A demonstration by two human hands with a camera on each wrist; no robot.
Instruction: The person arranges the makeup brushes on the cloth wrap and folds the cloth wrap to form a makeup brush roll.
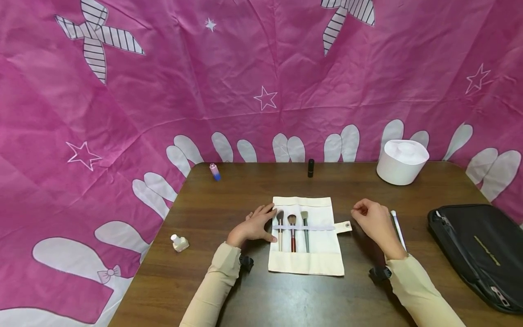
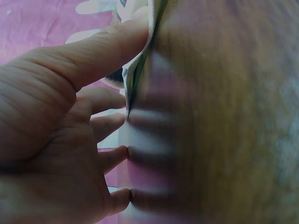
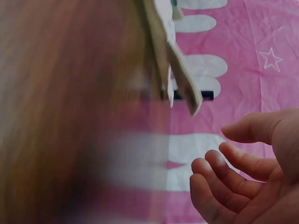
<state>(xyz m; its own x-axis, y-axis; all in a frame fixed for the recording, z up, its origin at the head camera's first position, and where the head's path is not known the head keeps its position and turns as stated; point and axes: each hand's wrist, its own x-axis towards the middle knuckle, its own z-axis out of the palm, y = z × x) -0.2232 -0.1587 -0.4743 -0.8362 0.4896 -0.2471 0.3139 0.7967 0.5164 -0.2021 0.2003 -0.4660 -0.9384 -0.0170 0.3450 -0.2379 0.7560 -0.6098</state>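
Note:
A cream brush roll (image 1: 306,264) lies unfolded on the table. Tucked under its white band are three makeup brushes: one dark-headed (image 1: 280,234), one with a red handle (image 1: 293,240), one with a green handle (image 1: 306,238). My left hand (image 1: 255,225) rests at the roll's left edge, thumb on the cloth and fingers spread, as the left wrist view also shows. To the right of the snap strap (image 1: 342,227), my right hand (image 1: 375,225) hovers with loosely bent fingers and nothing in them. A slim white-handled stick (image 1: 399,231) lies beside it, partly hidden by the wrist.
A black zip bag (image 1: 470,254) takes up the right side. Along the back stand a white cylindrical roll (image 1: 398,168), a black lipstick tube (image 1: 310,168) and a small pink-blue tube (image 1: 214,172). Far left lies a nail polish bottle (image 1: 180,243). Pink cloth (image 1: 229,68) hangs behind the table.

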